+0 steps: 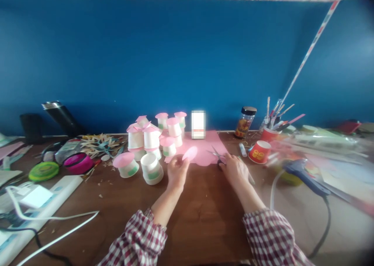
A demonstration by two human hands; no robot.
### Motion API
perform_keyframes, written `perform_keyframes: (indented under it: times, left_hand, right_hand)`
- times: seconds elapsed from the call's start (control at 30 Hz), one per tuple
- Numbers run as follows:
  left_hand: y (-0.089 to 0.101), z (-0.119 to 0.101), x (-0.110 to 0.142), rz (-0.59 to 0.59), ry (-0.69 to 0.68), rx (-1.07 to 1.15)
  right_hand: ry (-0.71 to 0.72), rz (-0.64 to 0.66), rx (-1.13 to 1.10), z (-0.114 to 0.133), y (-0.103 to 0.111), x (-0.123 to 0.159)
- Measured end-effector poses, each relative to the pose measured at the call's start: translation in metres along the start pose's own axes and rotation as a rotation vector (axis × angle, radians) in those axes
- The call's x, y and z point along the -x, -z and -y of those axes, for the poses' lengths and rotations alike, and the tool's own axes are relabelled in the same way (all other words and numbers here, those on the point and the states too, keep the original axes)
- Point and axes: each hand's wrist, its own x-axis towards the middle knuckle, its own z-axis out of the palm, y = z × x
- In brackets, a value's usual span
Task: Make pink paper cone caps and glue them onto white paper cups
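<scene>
Left hand (pixel 177 171) pinched a pink disc (pixel 190 153) between thumb and fingers, held up off the tabletop (pixel 201 219), right of the cups and in front of the pink paper (pixel 212 141); disc on no cup yet; whether it was slit, could not tell. Right hand (pixel 234 166) was palm down over the handles of the scissors (pixel 218 156); blades apart, over the paper's near right part; whether the fingers gripped the handles or just rested there, could not tell.

Progress, as judged: well along, not finished; most white cups in the cluster wore pink tops, several peaked like roofs, e.g. the tall front cup (pixel 151 138); the squat cup (pixel 126 166) at near left had a flatter pink top; the bare stack (pixel 152 169) beside it had none, so at least that one looked undone. Plenty of paper remained, its near edge rounded in one spot; back cups partly hidden, full count unsure; glue gun (pixel 306 176) lay off to the right, blurred, in neither of the hands.
</scene>
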Motion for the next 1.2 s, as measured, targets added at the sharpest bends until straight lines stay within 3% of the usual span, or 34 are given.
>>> perform_keyframes:
  times: [0.3, 0.4, 0.47, 0.53, 0.6, 0.8, 0.9, 1.1, 1.2]
  left_hand:
    - [-0.002, 0.000, 0.004, -0.018, -0.049, -0.018]
    - [-0.001, -0.002, 0.006, -0.070, -0.142, -0.098]
    - [0.001, -0.005, 0.009, -0.053, -0.268, -0.194]
    - [0.002, -0.007, 0.012, 0.006, -0.403, -0.301]
    - [0.003, -0.009, 0.015, 0.086, -0.510, -0.389]
    - [-0.001, -0.009, 0.020, 0.293, -0.636, -0.528]
    - [-0.005, -0.009, 0.022, 0.325, -0.553, -0.412]
    - [-0.003, -0.003, 0.010, 0.181, -0.009, -0.063]
    - [0.000, -0.003, 0.005, 0.259, 0.185, 0.046]
  right_hand:
    - [0.007, -0.096, -0.137, -0.004, -0.008, -0.004]
    - [0.037, -0.172, -0.381, 0.005, -0.004, 0.001]
    - [0.078, -0.071, -0.723, 0.019, 0.000, 0.009]
    - [0.146, 0.147, -1.088, 0.036, 0.005, 0.018]
    - [0.175, 0.276, -1.334, 0.052, 0.007, 0.027]
    - [-0.027, 0.271, -1.621, 0.064, -0.003, 0.029]
    - [-0.078, 0.222, -1.568, 0.056, -0.010, 0.023]
    - [-0.040, 0.163, -1.253, 0.047, -0.016, 0.018]
    - [-0.043, 0.129, -1.190, 0.047, -0.011, 0.019]
